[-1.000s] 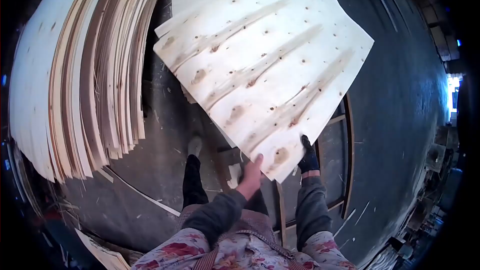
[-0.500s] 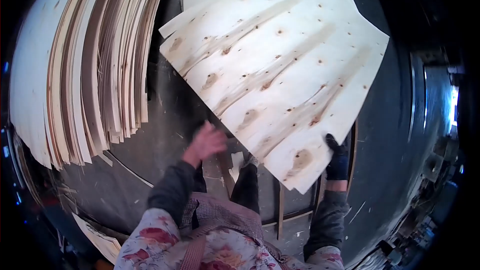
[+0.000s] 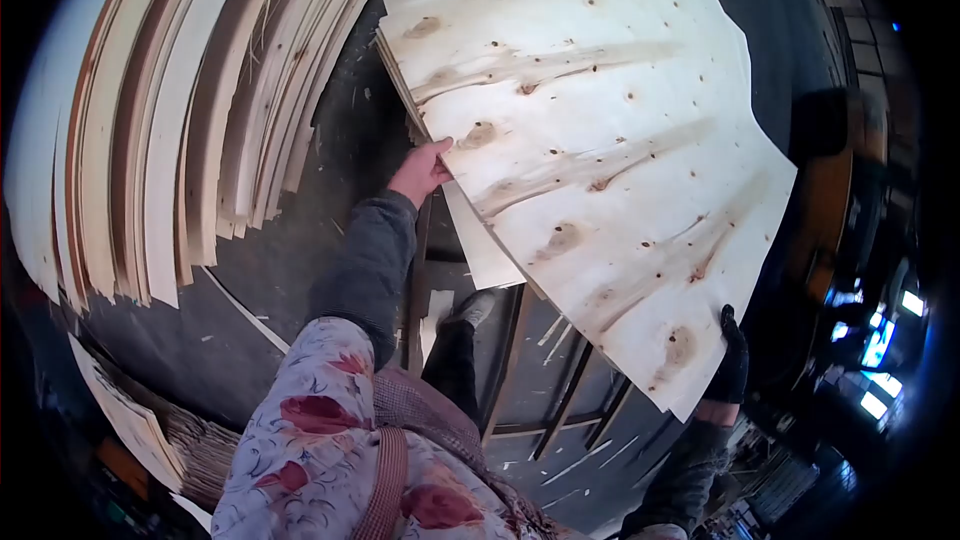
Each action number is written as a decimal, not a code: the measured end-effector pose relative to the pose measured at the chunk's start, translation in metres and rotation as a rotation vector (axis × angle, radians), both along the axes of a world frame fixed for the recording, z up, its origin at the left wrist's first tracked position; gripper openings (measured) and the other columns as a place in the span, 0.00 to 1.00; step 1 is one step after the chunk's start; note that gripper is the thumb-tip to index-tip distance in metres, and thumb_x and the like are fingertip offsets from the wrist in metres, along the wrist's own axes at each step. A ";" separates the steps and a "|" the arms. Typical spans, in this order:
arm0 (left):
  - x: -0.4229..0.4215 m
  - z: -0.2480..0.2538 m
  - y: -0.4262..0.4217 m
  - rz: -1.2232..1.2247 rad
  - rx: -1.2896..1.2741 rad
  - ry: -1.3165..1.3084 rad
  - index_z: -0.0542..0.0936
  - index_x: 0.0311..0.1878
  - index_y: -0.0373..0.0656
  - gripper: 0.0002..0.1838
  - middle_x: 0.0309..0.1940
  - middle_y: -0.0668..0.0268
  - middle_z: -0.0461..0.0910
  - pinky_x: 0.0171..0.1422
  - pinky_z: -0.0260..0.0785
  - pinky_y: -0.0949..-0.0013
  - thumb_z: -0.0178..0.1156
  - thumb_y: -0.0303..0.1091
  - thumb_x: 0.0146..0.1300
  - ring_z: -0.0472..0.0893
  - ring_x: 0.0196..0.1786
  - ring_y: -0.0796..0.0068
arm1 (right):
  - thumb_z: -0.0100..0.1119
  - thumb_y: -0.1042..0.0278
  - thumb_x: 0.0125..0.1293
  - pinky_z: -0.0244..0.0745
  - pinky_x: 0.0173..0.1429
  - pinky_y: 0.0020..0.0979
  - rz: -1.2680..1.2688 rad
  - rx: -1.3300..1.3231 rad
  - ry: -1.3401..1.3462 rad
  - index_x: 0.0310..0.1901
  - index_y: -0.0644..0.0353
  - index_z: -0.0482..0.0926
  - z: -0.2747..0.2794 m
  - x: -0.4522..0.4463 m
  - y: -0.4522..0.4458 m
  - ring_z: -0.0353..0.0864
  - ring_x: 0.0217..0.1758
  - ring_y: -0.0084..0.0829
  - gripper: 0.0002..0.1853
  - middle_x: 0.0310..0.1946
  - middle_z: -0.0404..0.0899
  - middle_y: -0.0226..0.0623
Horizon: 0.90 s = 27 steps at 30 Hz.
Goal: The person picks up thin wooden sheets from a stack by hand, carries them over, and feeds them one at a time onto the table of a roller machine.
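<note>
Left hand point(image 3: 424, 172) and gloved right hand point(image 3: 733, 362) grip knotty, brown-streaked wood sheet point(image 3: 625, 170)

Black glove point(image 3: 738, 368) on the right hand point(image 3: 733, 360), left hand point(image 3: 420, 172) bare! Dark grey sleeves point(image 3: 365, 265) meet white floral fabric point(image 3: 300, 390) splashed with red blooms, a reddish checked strap point(image 3: 384, 490), dark trousers point(image 3: 453, 365), greyish shoe point(image 3: 476, 307)!

Left of the veneer sheet point(image 3: 620, 120), a floor strip point(image 3: 345, 145) offers passage — farther left, a veneer stack point(image 3: 200, 120) blocks the way.
</note>
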<state>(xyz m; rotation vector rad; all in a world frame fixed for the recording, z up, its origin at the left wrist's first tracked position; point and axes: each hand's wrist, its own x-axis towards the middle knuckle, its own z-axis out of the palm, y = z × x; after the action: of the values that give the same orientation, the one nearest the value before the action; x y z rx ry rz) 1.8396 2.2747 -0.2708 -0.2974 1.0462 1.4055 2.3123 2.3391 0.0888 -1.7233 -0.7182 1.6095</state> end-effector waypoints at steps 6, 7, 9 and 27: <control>0.031 0.066 0.024 0.044 -0.144 0.237 0.77 0.50 0.33 0.13 0.44 0.54 0.82 0.46 0.81 0.56 0.61 0.28 0.65 0.84 0.41 0.61 | 0.52 0.58 0.73 0.74 0.63 0.39 -0.008 -0.133 0.174 0.62 0.69 0.72 -0.029 0.046 -0.014 0.79 0.58 0.39 0.24 0.57 0.78 0.45; 0.007 0.066 0.018 0.039 -0.155 0.293 0.76 0.51 0.32 0.13 0.44 0.54 0.82 0.46 0.81 0.55 0.60 0.28 0.65 0.84 0.41 0.62 | 0.52 0.58 0.73 0.74 0.63 0.39 -0.005 -0.127 0.189 0.62 0.69 0.72 -0.058 0.042 -0.022 0.79 0.58 0.39 0.24 0.57 0.78 0.45; 0.015 0.081 0.019 0.020 -0.134 0.299 0.76 0.52 0.32 0.14 0.45 0.54 0.81 0.47 0.81 0.56 0.60 0.28 0.66 0.84 0.42 0.62 | 0.51 0.57 0.74 0.73 0.63 0.39 0.023 -0.066 0.125 0.62 0.68 0.72 -0.076 0.056 -0.028 0.78 0.58 0.39 0.25 0.57 0.78 0.45; -0.048 0.079 -0.039 -0.873 -0.444 -0.222 0.80 0.51 0.34 0.18 0.39 0.63 0.84 0.58 0.73 0.67 0.52 0.41 0.73 0.82 0.46 0.68 | 0.65 0.67 0.59 0.75 0.52 0.35 -0.098 -0.387 -0.601 0.50 0.66 0.81 -0.019 0.042 0.001 0.82 0.45 0.35 0.19 0.43 0.84 0.38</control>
<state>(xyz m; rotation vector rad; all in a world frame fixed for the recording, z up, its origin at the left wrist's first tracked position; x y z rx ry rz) 1.7916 2.2357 -0.1919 -0.2594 1.0997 0.3467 2.3543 2.3401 0.0697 -2.5337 -0.5978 1.2128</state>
